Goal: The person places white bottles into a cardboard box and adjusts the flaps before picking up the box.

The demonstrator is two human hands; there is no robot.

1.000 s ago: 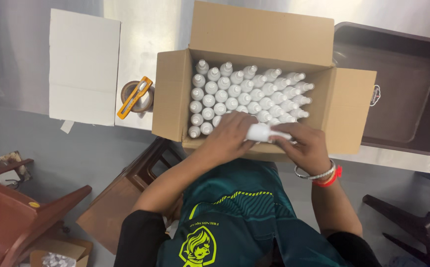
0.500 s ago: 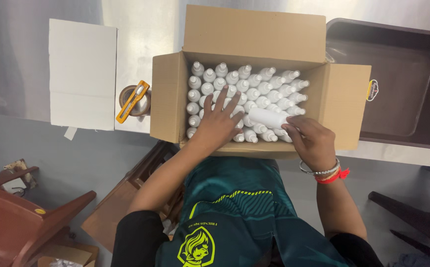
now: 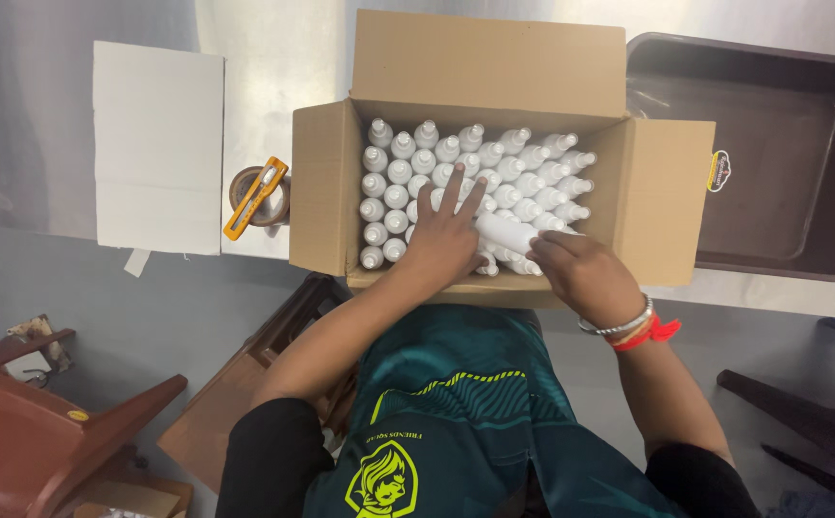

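Note:
An open cardboard box (image 3: 326, 197) sits on the steel table, packed with several upright white bottles (image 3: 408, 173). My left hand (image 3: 443, 240) rests flat on the bottles near the box's front, fingers spread. My right hand (image 3: 585, 278) grips a white bottle (image 3: 505, 230) lying on its side over the front rows, close to my left fingertips. Bracelets and a red band circle my right wrist.
A dark brown plastic tub (image 3: 782, 153) stands right of the box. A white flat sheet (image 3: 158, 144) lies at the left, with a tape roll and orange cutter (image 3: 256, 197) beside the box. A brown chair (image 3: 43, 432) and wooden stool (image 3: 235, 412) stand below the table.
My left hand has slid forward into the box onto the bottles. My right hand has carried the lying bottle from the box's front edge into the box.

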